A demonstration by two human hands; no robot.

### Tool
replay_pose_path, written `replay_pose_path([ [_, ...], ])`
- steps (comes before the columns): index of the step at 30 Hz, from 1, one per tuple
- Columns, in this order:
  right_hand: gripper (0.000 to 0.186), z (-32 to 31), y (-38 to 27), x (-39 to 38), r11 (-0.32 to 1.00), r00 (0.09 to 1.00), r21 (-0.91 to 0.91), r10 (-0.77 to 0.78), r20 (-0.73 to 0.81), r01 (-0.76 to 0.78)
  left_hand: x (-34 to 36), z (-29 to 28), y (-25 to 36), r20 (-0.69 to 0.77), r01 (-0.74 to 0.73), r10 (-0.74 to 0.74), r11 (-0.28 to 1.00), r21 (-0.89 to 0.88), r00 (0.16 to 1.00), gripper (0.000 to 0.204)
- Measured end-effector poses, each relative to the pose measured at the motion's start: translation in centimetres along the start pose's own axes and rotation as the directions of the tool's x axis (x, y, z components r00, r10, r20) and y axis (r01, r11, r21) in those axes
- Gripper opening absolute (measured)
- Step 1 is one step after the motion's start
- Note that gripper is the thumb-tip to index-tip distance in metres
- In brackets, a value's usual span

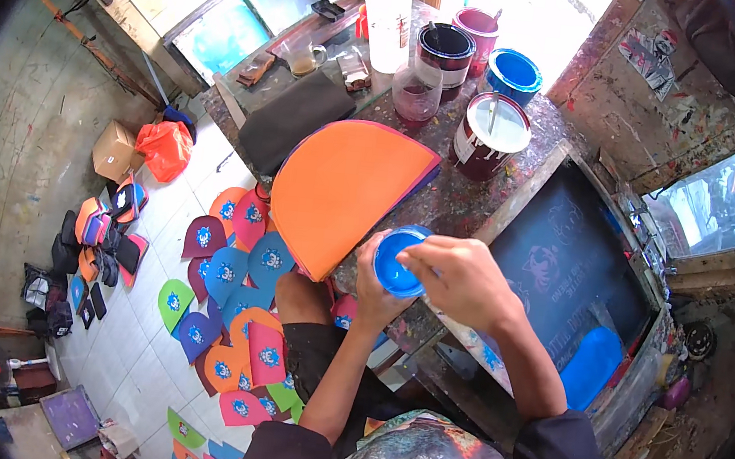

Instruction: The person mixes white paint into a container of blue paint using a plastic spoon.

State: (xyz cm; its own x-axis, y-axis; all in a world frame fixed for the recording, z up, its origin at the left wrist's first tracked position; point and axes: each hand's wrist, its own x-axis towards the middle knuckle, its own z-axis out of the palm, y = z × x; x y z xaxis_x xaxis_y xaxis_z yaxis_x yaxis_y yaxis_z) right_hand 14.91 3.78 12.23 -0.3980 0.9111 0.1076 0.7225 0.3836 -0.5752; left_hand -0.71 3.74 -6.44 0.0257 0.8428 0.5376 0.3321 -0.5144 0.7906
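Note:
In the middle, my left hand (368, 294) is wrapped round the side of a small round tub (405, 231) and holds it up near the table edge. Blue paint (391, 273) fills the inside of the tub. Over its opening is my right hand (469, 285), the fingers pinched together; whatever they grip is hidden. Just beyond the tub lies a stack of half-oval sheets with an orange one (345, 191) on top. To the right is a dark printing screen (553, 249) in a wooden frame, with a blue patch (593, 368) at its near end.
Paint cans crowd the far table: black (446, 48), pink (476, 35), blue (515, 73) and white-topped (490, 135). A white jug (387, 25) and a dark cloth (296, 123) sit left of them. Printed coloured pieces (228, 273) cover the floor to my left.

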Motion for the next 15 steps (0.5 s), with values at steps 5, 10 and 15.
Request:
replay_pose_path([
  [5,0.018,0.08,0.02,0.02,1.000,0.995,0.007,0.018,-0.103,-0.018,-0.36,-0.01,-0.25,0.000,0.034,-0.034,0.998,-0.059,0.999,0.107],
  [10,0.016,-0.27,0.05,0.03,0.996,0.987,-0.056,0.062,-0.148,-0.071,-0.32,0.10,-0.03,0.010,0.078,-0.078,0.993,-0.092,0.997,0.106],
  [15,0.015,-0.27,0.17,0.25,0.989,0.982,0.149,0.038,-0.183,-0.010,-0.12,-0.09,0.03,0.001,0.016,-0.016,1.000,-0.002,1.000,0.105],
])
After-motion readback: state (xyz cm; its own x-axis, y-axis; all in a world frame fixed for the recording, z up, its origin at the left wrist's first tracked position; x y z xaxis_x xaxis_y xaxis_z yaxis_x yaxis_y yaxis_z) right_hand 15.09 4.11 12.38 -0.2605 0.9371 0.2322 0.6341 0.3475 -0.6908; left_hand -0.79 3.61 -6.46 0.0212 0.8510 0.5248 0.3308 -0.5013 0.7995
